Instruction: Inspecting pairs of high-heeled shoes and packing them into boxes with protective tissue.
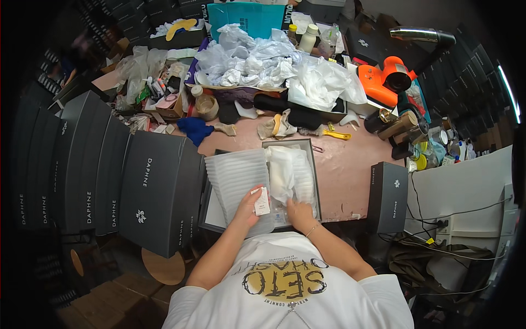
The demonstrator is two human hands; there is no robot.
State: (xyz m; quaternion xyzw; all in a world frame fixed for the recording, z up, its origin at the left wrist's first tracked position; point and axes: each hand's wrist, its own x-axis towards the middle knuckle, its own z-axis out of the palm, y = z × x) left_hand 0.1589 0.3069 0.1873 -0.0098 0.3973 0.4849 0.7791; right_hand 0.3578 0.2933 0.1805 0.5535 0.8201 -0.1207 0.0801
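Note:
An open dark grey shoe box (313, 156) lies in front of me at the table's near edge. A ribbed sheet of clear air-cushion wrap (236, 172) covers its left part. My left hand (246, 208) is closed on a small white printed card (262, 201), held over the wrap's right edge. In the right part of the box lies a white paper-wrapped bundle (281, 171) with more clear wrap beside it. My right hand (301, 215) is at the bundle's near end, fingers bent and closed; what they pinch is hidden. The contents of the bundle are covered.
Dark shoe boxes (159, 186) stand stacked at my left, and one box (388, 192) stands on the right. A carton of crumpled white paper (246, 60) is at the back. An orange machine (383, 82), jars, a yellow-handled brush (337, 135) and cloths line the table's far side.

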